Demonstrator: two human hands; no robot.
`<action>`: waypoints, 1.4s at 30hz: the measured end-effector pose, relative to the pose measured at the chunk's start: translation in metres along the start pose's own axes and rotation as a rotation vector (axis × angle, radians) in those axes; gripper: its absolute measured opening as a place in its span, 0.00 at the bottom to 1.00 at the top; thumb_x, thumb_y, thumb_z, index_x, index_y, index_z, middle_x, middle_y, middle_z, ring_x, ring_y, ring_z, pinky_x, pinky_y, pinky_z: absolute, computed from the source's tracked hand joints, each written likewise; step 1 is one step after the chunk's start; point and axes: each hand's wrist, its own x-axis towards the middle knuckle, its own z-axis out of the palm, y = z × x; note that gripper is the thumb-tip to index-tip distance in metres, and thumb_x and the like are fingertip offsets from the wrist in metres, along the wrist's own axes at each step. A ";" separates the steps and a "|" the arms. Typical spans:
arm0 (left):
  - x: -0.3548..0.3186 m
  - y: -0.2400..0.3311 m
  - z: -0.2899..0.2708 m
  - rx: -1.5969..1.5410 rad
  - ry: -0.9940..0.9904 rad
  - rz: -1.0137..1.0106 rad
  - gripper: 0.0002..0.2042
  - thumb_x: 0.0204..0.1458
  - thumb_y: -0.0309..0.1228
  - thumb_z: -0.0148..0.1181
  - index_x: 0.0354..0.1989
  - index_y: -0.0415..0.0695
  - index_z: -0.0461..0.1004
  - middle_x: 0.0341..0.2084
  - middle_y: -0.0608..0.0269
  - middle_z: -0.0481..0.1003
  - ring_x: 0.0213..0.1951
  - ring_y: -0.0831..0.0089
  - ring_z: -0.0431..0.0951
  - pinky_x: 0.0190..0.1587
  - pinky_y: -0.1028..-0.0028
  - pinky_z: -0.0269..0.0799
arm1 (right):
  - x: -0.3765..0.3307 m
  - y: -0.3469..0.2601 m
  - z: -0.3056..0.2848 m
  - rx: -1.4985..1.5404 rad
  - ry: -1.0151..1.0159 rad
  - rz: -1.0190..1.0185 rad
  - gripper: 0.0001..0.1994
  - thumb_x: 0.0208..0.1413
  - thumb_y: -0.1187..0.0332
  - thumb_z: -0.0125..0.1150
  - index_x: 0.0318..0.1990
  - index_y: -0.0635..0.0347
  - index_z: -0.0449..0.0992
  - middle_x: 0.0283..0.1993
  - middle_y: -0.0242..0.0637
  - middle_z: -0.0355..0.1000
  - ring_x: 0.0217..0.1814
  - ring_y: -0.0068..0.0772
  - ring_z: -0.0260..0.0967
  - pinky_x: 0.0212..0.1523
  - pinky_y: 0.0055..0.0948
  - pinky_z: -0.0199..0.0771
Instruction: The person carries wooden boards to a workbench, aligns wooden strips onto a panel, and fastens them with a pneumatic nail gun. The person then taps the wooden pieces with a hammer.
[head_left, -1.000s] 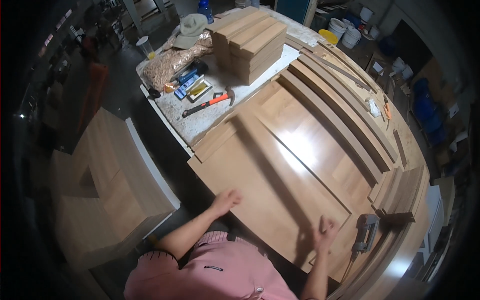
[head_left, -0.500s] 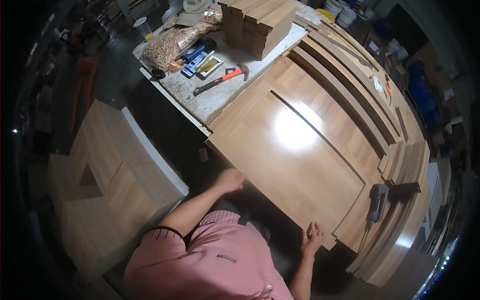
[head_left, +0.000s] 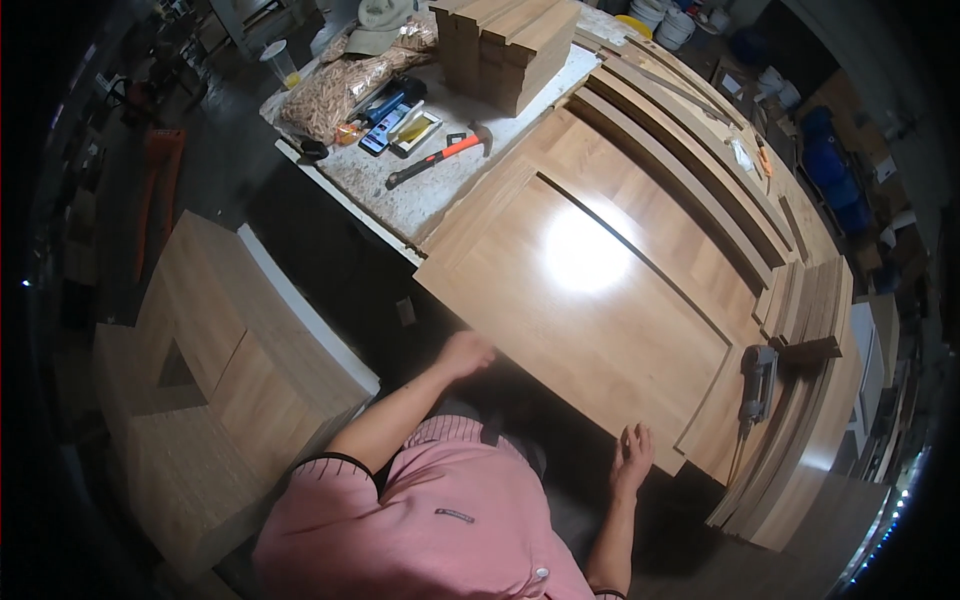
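A flat, light-brown wood panel (head_left: 560, 310) with a glossy glare spot lies in front of me, on top of other wood boards. A dark gap line runs along its far side. My left hand (head_left: 467, 354) is closed at the panel's near edge, left of its middle, with the fingertips partly hidden. My right hand (head_left: 632, 456) holds the same edge close to the near right corner, fingers bent over the top. Right of the panel, a nail gun (head_left: 759, 385) lies on the boards.
Long wood strips (head_left: 690, 170) line the far side. On the white-topped table (head_left: 350, 185) are a hammer (head_left: 440, 158), a phone (head_left: 380, 133), a bag of wooden dowels (head_left: 325, 105) and stacked wood blocks (head_left: 505, 60). Stacked wood panels (head_left: 230, 350) stand at my left.
My right hand has gone from raised, bent fingers to resting on the panel's edge, slightly farther away. My left hand stays at the edge. The whole view has shifted a little.
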 end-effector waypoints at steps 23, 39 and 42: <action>0.071 0.000 -0.154 0.463 0.347 0.329 0.22 0.58 0.35 0.67 0.56 0.34 0.74 0.41 0.65 0.77 0.40 0.77 0.74 0.46 0.76 0.69 | -0.049 0.082 -0.026 0.339 0.417 1.138 0.33 0.47 0.55 0.76 0.60 0.59 0.72 0.60 0.44 0.69 0.62 0.44 0.68 0.62 0.37 0.69; 0.060 0.007 -0.182 0.640 0.412 0.333 0.17 0.55 0.34 0.66 0.48 0.34 0.79 0.38 0.57 0.82 0.41 0.72 0.79 0.47 0.70 0.73 | -0.036 0.114 -0.010 0.439 0.365 1.040 0.23 0.53 0.64 0.70 0.57 0.58 0.78 0.50 0.43 0.78 0.48 0.33 0.76 0.52 0.29 0.74; 0.056 0.031 -0.152 0.648 0.438 0.265 0.17 0.50 0.34 0.66 0.44 0.36 0.80 0.33 0.51 0.83 0.36 0.70 0.81 0.43 0.68 0.75 | -0.056 0.143 0.003 0.557 0.361 0.981 0.19 0.59 0.67 0.67 0.56 0.64 0.78 0.53 0.39 0.79 0.53 0.29 0.75 0.56 0.29 0.73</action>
